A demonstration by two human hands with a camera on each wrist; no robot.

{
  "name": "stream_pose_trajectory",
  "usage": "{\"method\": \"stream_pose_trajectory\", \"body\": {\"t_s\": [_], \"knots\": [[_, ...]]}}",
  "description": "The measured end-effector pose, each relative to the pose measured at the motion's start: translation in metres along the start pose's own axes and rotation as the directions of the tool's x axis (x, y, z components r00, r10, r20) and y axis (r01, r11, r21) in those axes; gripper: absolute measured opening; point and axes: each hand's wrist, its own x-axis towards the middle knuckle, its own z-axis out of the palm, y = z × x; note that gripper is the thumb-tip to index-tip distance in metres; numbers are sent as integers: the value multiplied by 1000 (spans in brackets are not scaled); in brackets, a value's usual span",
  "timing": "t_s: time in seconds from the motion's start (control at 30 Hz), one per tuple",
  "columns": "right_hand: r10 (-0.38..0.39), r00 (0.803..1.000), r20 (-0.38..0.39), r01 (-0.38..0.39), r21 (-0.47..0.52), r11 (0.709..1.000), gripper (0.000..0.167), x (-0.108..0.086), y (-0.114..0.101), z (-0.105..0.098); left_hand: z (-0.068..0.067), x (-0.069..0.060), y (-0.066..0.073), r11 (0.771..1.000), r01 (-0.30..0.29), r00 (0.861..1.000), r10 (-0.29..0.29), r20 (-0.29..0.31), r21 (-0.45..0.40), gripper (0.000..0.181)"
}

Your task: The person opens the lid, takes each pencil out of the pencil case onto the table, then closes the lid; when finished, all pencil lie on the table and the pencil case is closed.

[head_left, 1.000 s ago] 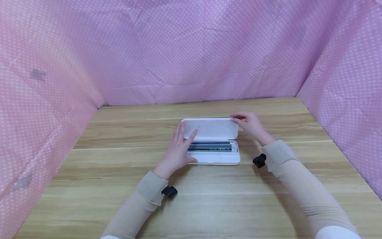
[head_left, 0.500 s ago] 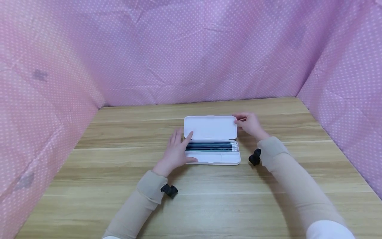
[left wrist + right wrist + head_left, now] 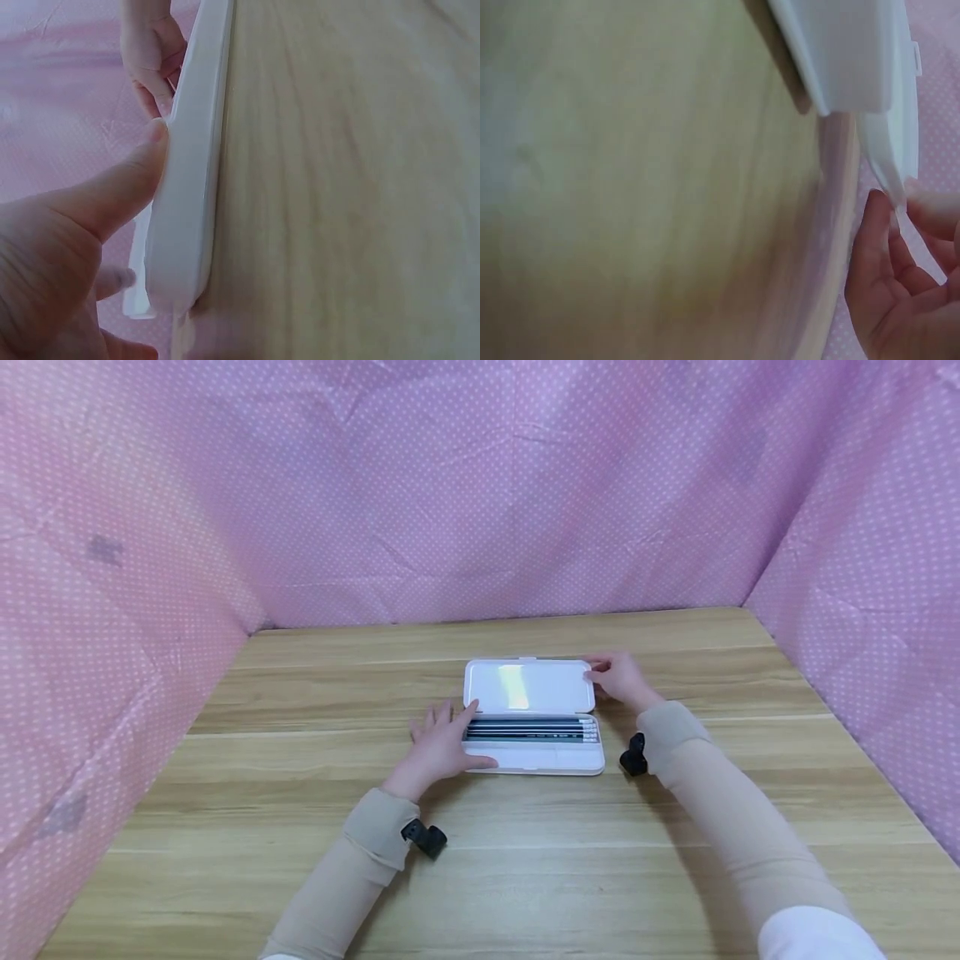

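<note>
Lid [image 3: 558,687] — right fingers [image 3: 871,247] at edge, tabletop [image 3: 540,877] around

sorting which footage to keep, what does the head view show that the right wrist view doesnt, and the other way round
Only the head view: the row of pencils inside the white case, the left hand at the case's left end, and the beige sleeves.

Only the right wrist view: a low close-up of the case's outer wall.

Both: the right hand pinching the open lid near a corner, the wooden table, and the pink dotted cloth.
</note>
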Motion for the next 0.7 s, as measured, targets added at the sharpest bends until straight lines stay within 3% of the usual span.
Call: {"method": "stream_pose_trajectory", "body": {"t_s": [0.2, 0.5, 0.7], "knots": [[-56, 998, 2, 56, 40, 998, 43, -7, 1, -4, 5, 2, -7, 996, 61, 996, -56, 72, -64, 100], [-130, 991, -43, 130, -4, 992, 47, -25, -12, -11, 13, 9, -19, 984, 59, 994, -42, 100, -166, 99], [-256, 955, -151, 255, -27, 966, 42, -34, -23, -5, 14, 8, -19, 979, 68, 995, -51, 88, -192, 98]]}}
